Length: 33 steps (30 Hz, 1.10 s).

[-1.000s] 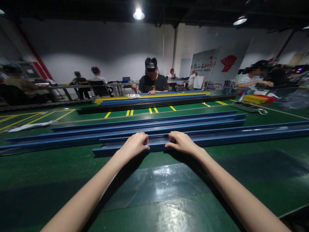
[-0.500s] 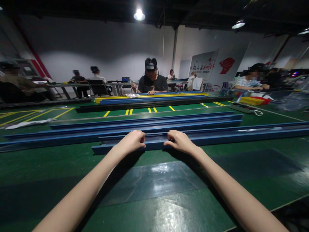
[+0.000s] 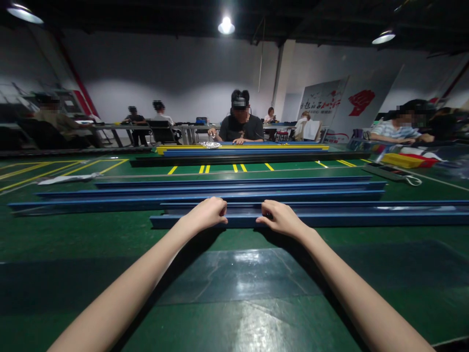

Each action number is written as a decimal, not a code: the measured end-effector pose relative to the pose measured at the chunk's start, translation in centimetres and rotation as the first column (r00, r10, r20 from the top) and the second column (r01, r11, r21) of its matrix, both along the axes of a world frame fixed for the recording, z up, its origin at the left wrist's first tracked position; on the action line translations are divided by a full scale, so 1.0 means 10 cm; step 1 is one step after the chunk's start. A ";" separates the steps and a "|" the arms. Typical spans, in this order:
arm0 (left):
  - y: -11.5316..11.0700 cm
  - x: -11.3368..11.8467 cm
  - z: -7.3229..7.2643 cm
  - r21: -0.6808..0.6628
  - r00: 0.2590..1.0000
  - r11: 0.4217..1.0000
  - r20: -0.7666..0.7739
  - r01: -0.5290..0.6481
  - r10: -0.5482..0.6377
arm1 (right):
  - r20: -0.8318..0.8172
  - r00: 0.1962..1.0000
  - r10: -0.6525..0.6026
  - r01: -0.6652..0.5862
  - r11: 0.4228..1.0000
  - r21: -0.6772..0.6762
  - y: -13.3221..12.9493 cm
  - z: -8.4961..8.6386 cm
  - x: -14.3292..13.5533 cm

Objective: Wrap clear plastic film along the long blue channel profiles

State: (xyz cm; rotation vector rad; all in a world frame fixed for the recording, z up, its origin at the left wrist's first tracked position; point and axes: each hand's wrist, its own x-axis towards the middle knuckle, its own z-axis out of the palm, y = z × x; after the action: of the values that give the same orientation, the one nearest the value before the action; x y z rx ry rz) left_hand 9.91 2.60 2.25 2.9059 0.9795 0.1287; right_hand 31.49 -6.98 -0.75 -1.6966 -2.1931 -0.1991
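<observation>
Both of my hands are at the nearest blue channel (image 3: 242,221), a long rail lying across the green table (image 3: 120,239). My left hand (image 3: 212,213) is at its left part, fingers curled and thumb low against the near wall. My right hand (image 3: 277,216) is a short way to the right, curled in the same way. What the curled fingers close on is too small to make out. More blue channels (image 3: 256,189) lie just behind. A clear plastic sheet (image 3: 242,274) lies flat between my forearms.
Farther back lie a long black bar (image 3: 234,159) and yellow and blue rails (image 3: 311,147), with a person (image 3: 240,127) seated behind them. At the right are a grey device (image 3: 388,172) with a looped cord, a yellow tray (image 3: 399,160) and another person (image 3: 395,129).
The whole view has shifted, so that the scene stands farther right and more level. My hands keep their curled shape and their place at the nearest blue channel.
</observation>
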 end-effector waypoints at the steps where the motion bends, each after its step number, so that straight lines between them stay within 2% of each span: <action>1: 0.00 0.00 0.00 0.000 1.000 1.000 -0.003 0.000 0.000 | 0.001 1.000 0.001 -0.001 1.000 0.000 0.00 0.00 0.00; 21: 0.01 0.00 0.03 0.007 0.999 0.999 -0.015 0.031 -0.031 | 0.049 0.998 -0.047 0.048 0.999 -0.007 -0.03 -0.01 -0.02; 33: 0.01 -0.01 0.05 -0.032 0.999 0.998 -0.005 0.050 -0.050 | 0.057 0.997 -0.053 0.053 0.999 -0.010 -0.03 0.00 -0.03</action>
State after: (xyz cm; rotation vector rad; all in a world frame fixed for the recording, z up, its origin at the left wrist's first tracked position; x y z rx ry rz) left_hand 9.85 2.73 2.70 2.9003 0.9006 0.1006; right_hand 31.16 -7.29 -0.72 -1.7775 -2.1952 -0.2511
